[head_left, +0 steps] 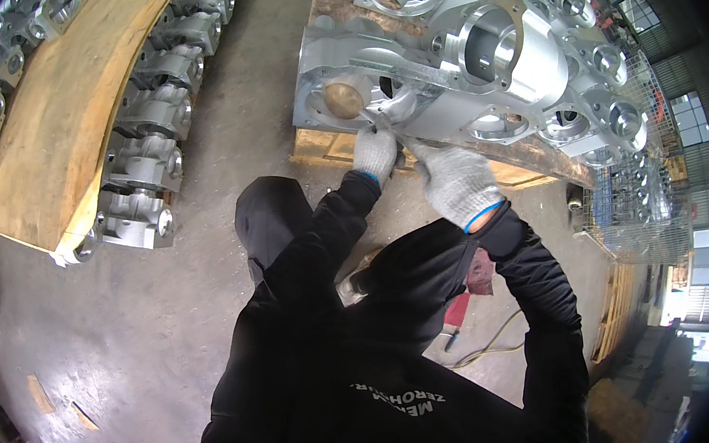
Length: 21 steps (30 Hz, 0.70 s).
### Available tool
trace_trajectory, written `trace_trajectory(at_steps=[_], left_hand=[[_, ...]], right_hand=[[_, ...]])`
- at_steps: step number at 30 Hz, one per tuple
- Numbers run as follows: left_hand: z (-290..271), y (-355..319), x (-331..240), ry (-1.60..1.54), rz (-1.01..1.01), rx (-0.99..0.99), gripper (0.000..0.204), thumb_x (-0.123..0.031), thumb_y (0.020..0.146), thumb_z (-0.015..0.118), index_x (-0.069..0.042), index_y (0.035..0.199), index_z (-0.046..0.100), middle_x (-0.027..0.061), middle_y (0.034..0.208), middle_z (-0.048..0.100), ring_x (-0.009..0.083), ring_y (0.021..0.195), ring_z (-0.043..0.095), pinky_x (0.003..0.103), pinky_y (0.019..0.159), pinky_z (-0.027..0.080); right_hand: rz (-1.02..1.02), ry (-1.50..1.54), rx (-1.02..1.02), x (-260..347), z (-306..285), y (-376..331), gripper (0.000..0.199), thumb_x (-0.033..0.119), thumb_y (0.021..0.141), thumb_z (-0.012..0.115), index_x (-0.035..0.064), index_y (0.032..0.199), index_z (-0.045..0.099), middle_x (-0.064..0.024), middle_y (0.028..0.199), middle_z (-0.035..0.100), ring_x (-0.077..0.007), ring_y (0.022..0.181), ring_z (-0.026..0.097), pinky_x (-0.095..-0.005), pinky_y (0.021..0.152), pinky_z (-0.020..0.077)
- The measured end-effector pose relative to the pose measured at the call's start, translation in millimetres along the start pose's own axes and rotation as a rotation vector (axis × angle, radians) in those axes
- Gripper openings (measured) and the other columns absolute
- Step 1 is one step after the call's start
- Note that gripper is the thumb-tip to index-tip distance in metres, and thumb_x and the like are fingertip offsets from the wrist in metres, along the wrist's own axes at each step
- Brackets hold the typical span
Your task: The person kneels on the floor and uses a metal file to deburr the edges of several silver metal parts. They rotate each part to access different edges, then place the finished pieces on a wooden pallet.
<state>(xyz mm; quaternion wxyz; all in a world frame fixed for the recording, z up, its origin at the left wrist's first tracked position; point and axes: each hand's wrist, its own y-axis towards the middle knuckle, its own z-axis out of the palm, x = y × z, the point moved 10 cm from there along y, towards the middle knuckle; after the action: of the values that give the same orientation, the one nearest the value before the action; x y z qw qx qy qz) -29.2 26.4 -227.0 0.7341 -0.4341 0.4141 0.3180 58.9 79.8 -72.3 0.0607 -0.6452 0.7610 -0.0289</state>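
Thin tool [378,121] sits at the near rim of a grey machined casting [367,89], tip just ahead of the left hand [375,152]. Left hand: knit glove, fingers curled in at the tool, against the casting's edge. Right hand [458,182], same glove type, is just right of it and a bit nearer the body, fingers pointing in toward the tool's rear end. Contact zone is small and partly covered by the gloves, so can't tell whether either hand is actually pinching the tool. Ahead of the left hand, the casting has a round opening [345,100] showing brown. Ahead and right of the right hand: a larger cylindrical casting [542,60] with a wide bore and flange, more castings beyond. All on a wooden base [539,157], its edge just past the hands. Well left of the left hand: a row of castings [143,167] beside a wooden board [57,142]. Below the right hand, on the concrete floor [123,335]: a red object [459,308] and a yellowish hose [496,348]. Far right of it: a wire mesh cage [639,228].
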Motion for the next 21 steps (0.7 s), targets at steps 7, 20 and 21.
trace_trajectory(at_steps=[7,20,21], left_hand=[[-0.8,4.6,15.1,-0.024,-0.064,0.047,0.06,-0.062,0.104,0.045,-0.005,0.089,0.057,0.0048,0.062,0.055,0.0173,0.043,0.054,0.034,0.038,0.041],[-14.8,-60.0,-166.6,0.929,0.8,-0.074,0.043,-0.038,0.101,0.055,0.002,0.111,0.068,0.0256,0.096,0.069,0.0412,0.085,0.07,0.047,0.071,0.056],[6.8,-87.4,-202.5,0.87,1.03,-0.076,0.035,-0.031,0.098,0.062,0.0,0.113,0.067,0.0217,0.097,0.07,0.0379,0.084,0.07,0.045,0.071,0.056]], right_hand=[[-0.016,0.137,-0.132,-10.3,-6.5,-9.7,0.041,0.023,0.094,0.061,0.0222,0.134,0.069,-0.0183,0.084,0.072,-0.0391,0.083,0.071,-0.0532,0.074,0.0557],[0.131,0.893,-0.288,-21.6,87.1,-51.5,0.048,0.022,0.093,0.067,0.008,0.139,0.06,-0.0206,0.096,0.074,-0.0407,0.091,0.072,-0.0478,0.082,0.0585],[0.15,0.984,-0.322,-18.9,93.0,-58.4,0.05,0.023,0.093,0.068,0.0044,0.138,0.059,-0.0207,0.097,0.075,-0.0414,0.092,0.072,-0.0482,0.082,0.0584]])
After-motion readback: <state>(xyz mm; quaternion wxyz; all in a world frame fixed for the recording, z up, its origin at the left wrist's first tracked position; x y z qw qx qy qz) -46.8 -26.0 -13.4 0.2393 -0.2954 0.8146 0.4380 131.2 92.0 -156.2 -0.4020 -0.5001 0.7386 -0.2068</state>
